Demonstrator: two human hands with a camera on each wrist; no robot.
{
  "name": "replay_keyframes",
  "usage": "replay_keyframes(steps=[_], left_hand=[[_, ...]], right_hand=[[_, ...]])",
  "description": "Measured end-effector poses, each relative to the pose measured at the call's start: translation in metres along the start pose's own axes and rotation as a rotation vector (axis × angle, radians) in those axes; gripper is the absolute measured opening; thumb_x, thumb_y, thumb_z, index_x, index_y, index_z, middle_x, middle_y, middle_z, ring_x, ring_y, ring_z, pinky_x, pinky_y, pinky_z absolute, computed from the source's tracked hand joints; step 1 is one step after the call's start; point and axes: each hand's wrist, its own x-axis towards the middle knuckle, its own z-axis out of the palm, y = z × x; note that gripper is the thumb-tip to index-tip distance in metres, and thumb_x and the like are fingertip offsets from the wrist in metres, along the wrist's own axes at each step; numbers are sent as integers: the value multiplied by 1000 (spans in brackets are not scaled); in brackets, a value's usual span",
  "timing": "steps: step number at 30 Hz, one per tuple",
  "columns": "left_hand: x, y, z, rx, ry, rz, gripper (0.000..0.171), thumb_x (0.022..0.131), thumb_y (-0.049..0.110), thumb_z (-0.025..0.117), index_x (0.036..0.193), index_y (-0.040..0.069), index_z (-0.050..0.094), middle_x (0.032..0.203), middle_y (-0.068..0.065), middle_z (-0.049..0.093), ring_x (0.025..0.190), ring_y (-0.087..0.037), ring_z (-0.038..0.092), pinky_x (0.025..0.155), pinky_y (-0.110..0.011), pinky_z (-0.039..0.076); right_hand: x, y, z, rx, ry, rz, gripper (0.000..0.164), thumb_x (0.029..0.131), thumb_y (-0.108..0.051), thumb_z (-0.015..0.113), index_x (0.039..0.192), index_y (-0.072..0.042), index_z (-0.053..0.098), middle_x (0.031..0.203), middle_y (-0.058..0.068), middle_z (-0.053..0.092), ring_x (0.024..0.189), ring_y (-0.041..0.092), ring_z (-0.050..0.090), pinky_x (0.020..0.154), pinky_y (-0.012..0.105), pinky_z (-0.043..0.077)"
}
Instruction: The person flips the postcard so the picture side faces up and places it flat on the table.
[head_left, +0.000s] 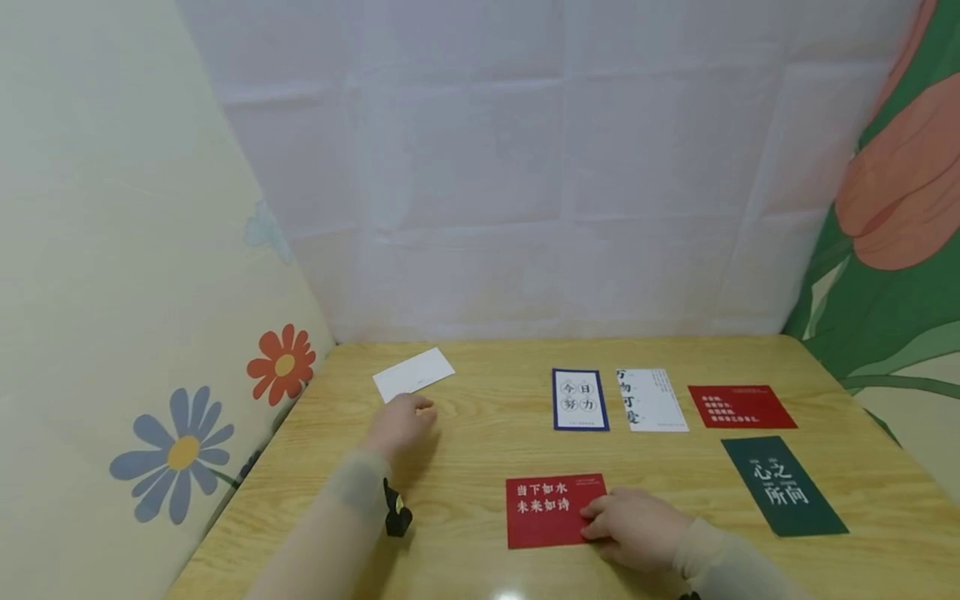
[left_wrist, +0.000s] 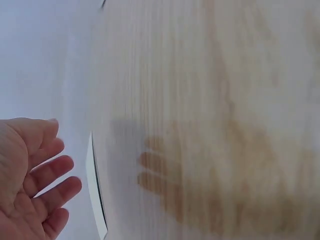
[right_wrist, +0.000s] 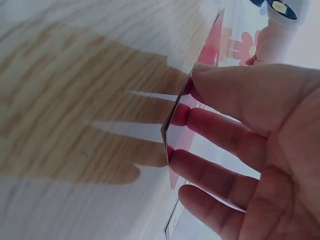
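In the head view my left hand (head_left: 400,425) is just in front of a white card (head_left: 414,375) at the table's back left. The left wrist view shows the fingers loosely bent, holding nothing, with the white card's edge (left_wrist: 96,187) beyond them. My right hand (head_left: 641,527) is at the right edge of a red card (head_left: 553,518) with white Chinese characters, near the front of the table. Seen from the right wrist, fairly straight fingers (right_wrist: 215,175) and the thumb touch this glossy red card (right_wrist: 212,42); it looks flat on the table.
Along the back right lie a blue-bordered card (head_left: 581,400), a white card with black characters (head_left: 654,400) and another red card (head_left: 742,407). A green card (head_left: 783,486) lies at the right. White cloth (head_left: 525,167) hangs behind the wooden table (head_left: 465,450); flowered panels (head_left: 150,250) flank it.
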Motion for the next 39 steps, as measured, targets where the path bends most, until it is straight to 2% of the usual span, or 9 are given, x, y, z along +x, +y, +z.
replay_keyframes(steps=[4,8,14,22,27,31,35,39], left_hand=[[6,-6,-5,57,4,-65,44,95,27,56,128,-1,59,130,-22,56,125,-42,47,103,-60,31],[12,-13,-5,123,-33,-101,54,96,32,53,136,-4,49,138,-26,47,128,-44,41,106,-61,26],[24,-24,-1,193,-103,-102,64,98,39,46,139,-10,40,146,-31,33,133,-48,31,110,-60,17],[31,-30,3,213,-153,-111,71,98,40,43,141,-15,31,147,-35,26,135,-49,26,110,-60,16],[35,-30,5,220,-175,-99,70,98,39,42,141,-15,30,146,-35,29,134,-50,29,110,-61,15],[34,-30,7,256,-177,-90,68,98,40,41,137,-15,38,141,-33,38,129,-51,35,109,-61,17],[27,-30,6,309,-178,-79,66,97,41,43,133,-14,44,135,-34,43,123,-54,40,106,-61,24],[18,-29,5,345,-184,-76,66,97,43,45,136,-10,45,131,-34,44,119,-54,42,102,-61,29]], right_hand=[[0,1,2,7,0,10,25,88,-27,69,113,-25,72,120,-9,63,112,13,58,95,40,46],[0,1,2,3,4,10,25,88,-27,69,113,-25,72,120,-10,63,111,13,58,94,39,47],[1,1,3,-27,19,2,25,88,-28,69,113,-26,72,120,-10,63,108,11,58,91,35,48],[2,1,5,-28,29,10,25,90,-30,67,115,-27,72,121,-11,63,107,9,57,92,36,47],[0,1,6,-10,33,25,27,89,-31,68,116,-28,71,121,-12,63,105,7,57,91,37,48],[0,0,7,-18,35,31,28,89,-31,67,117,-28,70,122,-12,62,108,9,57,93,39,47],[0,0,7,-27,26,32,29,90,-31,67,119,-28,69,123,-12,62,109,9,57,93,39,47],[2,-1,6,-27,9,39,32,90,-33,66,122,-26,67,126,-11,61,113,10,56,94,39,46]])
